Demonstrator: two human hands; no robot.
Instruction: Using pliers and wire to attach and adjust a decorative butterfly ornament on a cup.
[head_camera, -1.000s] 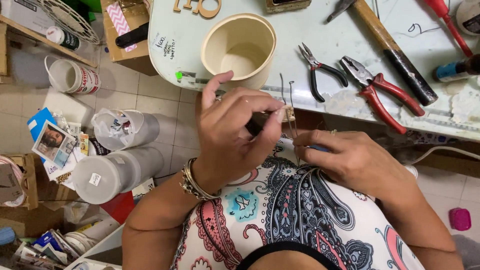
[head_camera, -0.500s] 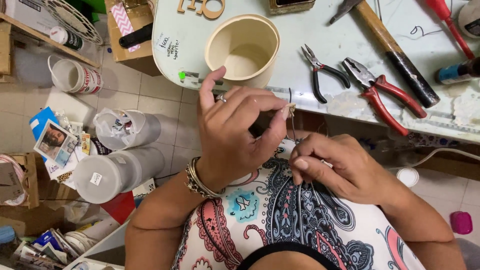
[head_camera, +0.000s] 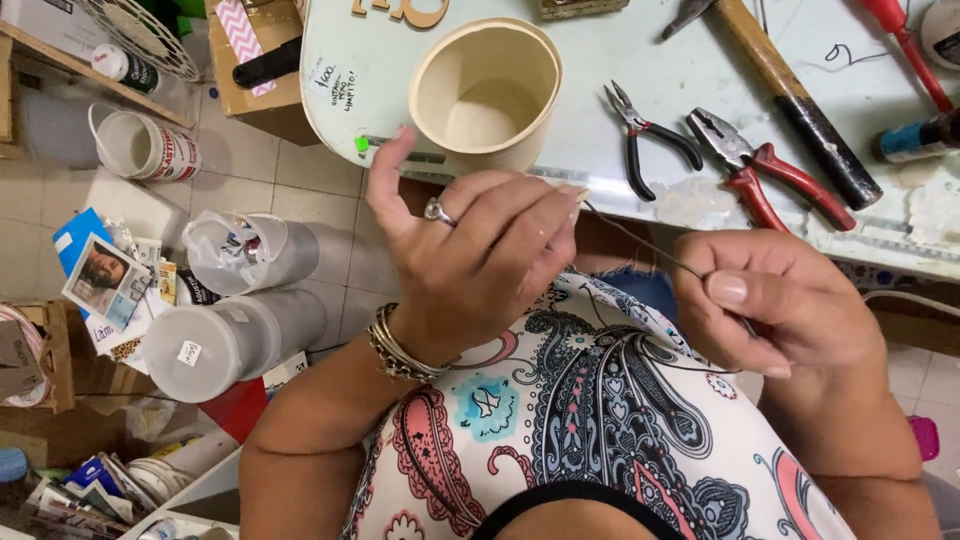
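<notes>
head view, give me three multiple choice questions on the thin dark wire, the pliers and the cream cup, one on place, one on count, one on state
1. Where is the round cream cup?
A. on the pale table top
B. on the tiled floor
C. on the person's lap

2. How many pliers lie on the table?
A. one
B. two
C. four

3. How is the thin dark wire held?
A. lying loose on the table
B. wound round the cup
C. stretched between both hands

Answers:
1 A, it stands by the table's near edge.
2 B, black-handled pliers and red-handled pliers lie side by side.
3 C, the left hand pinches one end and the right hand the other.
</notes>
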